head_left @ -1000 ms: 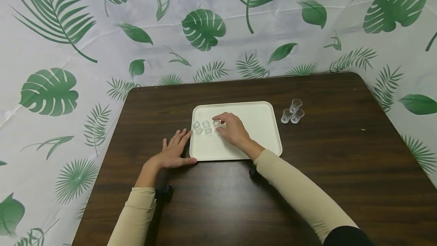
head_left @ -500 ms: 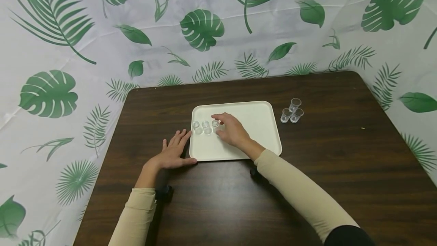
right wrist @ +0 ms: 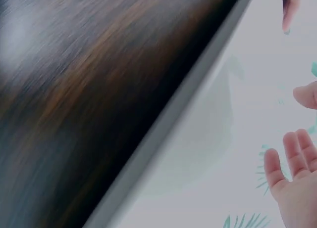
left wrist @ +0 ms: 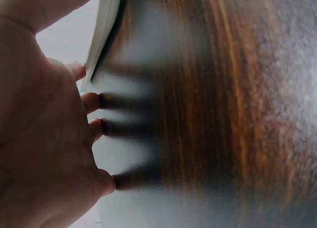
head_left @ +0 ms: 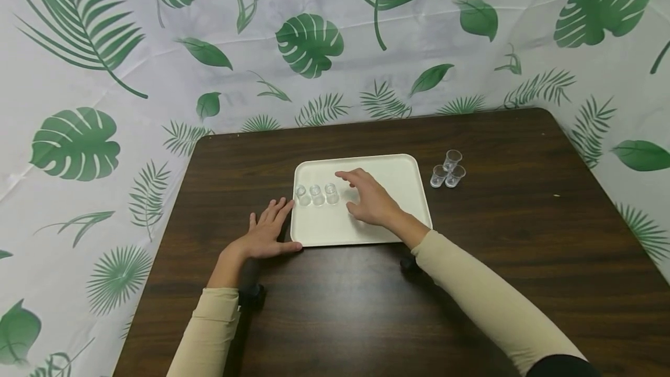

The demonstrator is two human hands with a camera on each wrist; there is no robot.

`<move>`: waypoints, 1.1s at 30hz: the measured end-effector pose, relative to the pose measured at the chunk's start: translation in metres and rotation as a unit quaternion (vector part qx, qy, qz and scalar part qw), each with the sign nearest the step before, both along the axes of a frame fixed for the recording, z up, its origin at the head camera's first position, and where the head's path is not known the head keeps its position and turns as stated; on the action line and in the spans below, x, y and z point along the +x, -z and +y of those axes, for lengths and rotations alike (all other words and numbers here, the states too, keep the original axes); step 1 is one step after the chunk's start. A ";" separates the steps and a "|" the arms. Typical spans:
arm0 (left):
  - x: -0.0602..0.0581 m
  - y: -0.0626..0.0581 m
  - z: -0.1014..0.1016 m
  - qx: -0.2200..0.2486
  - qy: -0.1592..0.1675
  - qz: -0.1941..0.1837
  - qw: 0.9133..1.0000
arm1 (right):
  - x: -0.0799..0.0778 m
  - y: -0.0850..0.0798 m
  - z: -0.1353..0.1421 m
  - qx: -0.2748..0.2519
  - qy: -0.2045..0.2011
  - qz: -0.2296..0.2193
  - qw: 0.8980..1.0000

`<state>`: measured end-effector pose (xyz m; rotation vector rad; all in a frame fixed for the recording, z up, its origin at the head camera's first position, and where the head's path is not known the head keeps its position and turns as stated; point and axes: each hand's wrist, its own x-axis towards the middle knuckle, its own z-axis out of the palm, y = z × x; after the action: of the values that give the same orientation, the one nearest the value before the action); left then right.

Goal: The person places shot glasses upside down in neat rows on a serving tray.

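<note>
Three small clear cups stand in a row in the left half of a cream tray [head_left: 366,231]: a left cup [head_left: 303,195], a middle cup [head_left: 317,195] and a right cup [head_left: 332,194]. Over the tray, just right of that row, my right hand [head_left: 371,199] holds nothing, its thumb and fingers spread apart. My left hand [head_left: 267,231] lies at the tray's left edge with fingers spread, its thumb by the front left corner. In the left wrist view, fingertips [left wrist: 106,182] of the left hand touch the table.
Three more clear cups [head_left: 452,160] stand close together on the dark wooden table [head_left: 335,307], right of the tray. A leaf-patterned cloth [head_left: 235,45] hangs behind the table.
My right hand has let go of the right cup and moved away to the right. That cup now stands in line with the other two. The left hand stays put.
</note>
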<state>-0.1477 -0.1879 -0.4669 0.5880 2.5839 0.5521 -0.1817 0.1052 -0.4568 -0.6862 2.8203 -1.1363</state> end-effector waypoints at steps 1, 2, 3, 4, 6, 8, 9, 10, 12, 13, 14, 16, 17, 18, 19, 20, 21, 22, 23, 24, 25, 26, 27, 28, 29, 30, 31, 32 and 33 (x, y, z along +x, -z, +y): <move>0.000 0.000 0.000 0.000 0.000 0.000 1.000 | 0.001 -0.001 0.005 -0.003 -0.001 0.006 1.000; 0.000 0.000 0.000 -0.001 0.001 0.001 1.000 | 0.002 -0.003 0.010 -0.006 0.000 0.012 1.000; 0.000 0.000 0.001 -0.002 0.001 0.000 1.000 | 0.002 -0.004 0.016 -0.009 -0.001 0.018 1.000; 0.000 0.000 0.001 -0.003 0.002 0.000 1.000 | 0.002 -0.005 0.022 -0.013 0.002 0.024 1.000; 0.000 -0.001 0.001 -0.003 0.003 0.000 1.000 | 0.003 -0.010 0.035 -0.022 0.013 0.036 0.999; 0.000 -0.002 0.002 -0.001 0.002 -0.001 1.000 | 0.002 -0.013 0.049 -0.034 0.032 0.057 0.997; -0.001 -0.002 0.002 0.000 0.002 -0.002 1.000 | 0.001 -0.016 0.056 -0.044 0.042 0.067 0.996; -0.001 -0.003 0.002 0.000 0.002 -0.002 1.000 | 0.001 -0.018 0.064 -0.053 0.057 0.077 0.994; -0.001 -0.003 0.002 0.000 0.003 -0.002 1.000 | 0.000 -0.024 0.079 -0.075 0.087 0.104 0.988; -0.001 -0.003 0.002 0.001 0.003 -0.002 1.000 | -0.001 -0.027 0.087 -0.087 0.102 0.115 0.984; -0.001 -0.003 0.002 -0.002 0.003 -0.001 1.000 | -0.002 -0.030 0.095 -0.100 0.120 0.128 0.979; -0.001 -0.002 0.002 -0.004 0.003 0.002 1.000 | -0.004 -0.036 0.112 -0.127 0.164 0.146 0.967; -0.001 -0.002 0.002 -0.005 0.003 0.003 1.000 | -0.006 -0.038 0.120 -0.138 0.189 0.154 0.960; -0.001 -0.001 0.002 -0.006 0.002 0.005 1.000 | -0.007 -0.039 0.128 -0.146 0.215 0.159 0.952; -0.001 -0.001 0.002 -0.007 0.001 0.006 1.000 | -0.008 -0.040 0.137 -0.154 0.243 0.158 0.944; -0.001 -0.001 0.002 -0.007 0.001 0.007 1.000 | -0.009 -0.041 0.145 -0.160 0.270 0.156 0.936; -0.001 -0.001 0.002 -0.007 0.000 0.006 1.000 | -0.009 -0.041 0.153 -0.163 0.295 0.148 0.930; -0.001 0.000 0.001 -0.005 0.000 0.007 1.000 | -0.009 -0.040 0.160 -0.160 0.318 0.138 0.924; -0.001 0.000 0.001 -0.005 0.001 0.006 1.000 | -0.009 -0.038 0.167 -0.158 0.338 0.124 0.920; -0.001 0.001 0.001 -0.004 0.001 0.007 1.000 | -0.008 -0.036 0.174 -0.152 0.353 0.105 0.917; -0.001 0.001 0.001 -0.003 0.001 0.006 1.000 | -0.008 -0.033 0.179 -0.144 0.365 0.085 0.916; -0.001 0.001 0.001 -0.003 0.001 0.005 1.000 | -0.007 -0.029 0.184 -0.133 0.372 0.066 0.916; -0.001 0.001 0.000 -0.002 0.001 0.005 1.000 | -0.006 -0.025 0.188 -0.121 0.376 0.046 0.918; -0.001 0.002 0.000 -0.002 0.001 0.004 1.000 | -0.004 -0.021 0.192 -0.110 0.376 0.025 0.920; -0.001 0.001 0.000 -0.002 0.001 0.002 1.000 | -0.003 -0.016 0.195 -0.098 0.373 0.007 0.922; -0.001 0.001 0.000 -0.001 0.001 0.002 1.000 | -0.002 -0.012 0.198 -0.085 0.370 -0.010 0.925; 0.000 0.001 0.000 -0.002 0.000 0.001 1.000 | -0.001 -0.007 0.201 -0.074 0.365 -0.025 0.928; -0.001 0.002 0.000 -0.003 0.001 0.001 1.000 | 0.000 -0.003 0.204 -0.065 0.358 -0.041 0.931; -0.001 0.002 0.000 -0.004 0.001 0.002 1.000 | 0.000 0.001 0.206 -0.063 0.346 -0.057 0.934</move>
<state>-0.1487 -0.1877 -0.4693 0.5905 2.5867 0.5406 -0.1812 0.3111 -0.4582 0.4231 2.9669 -1.3710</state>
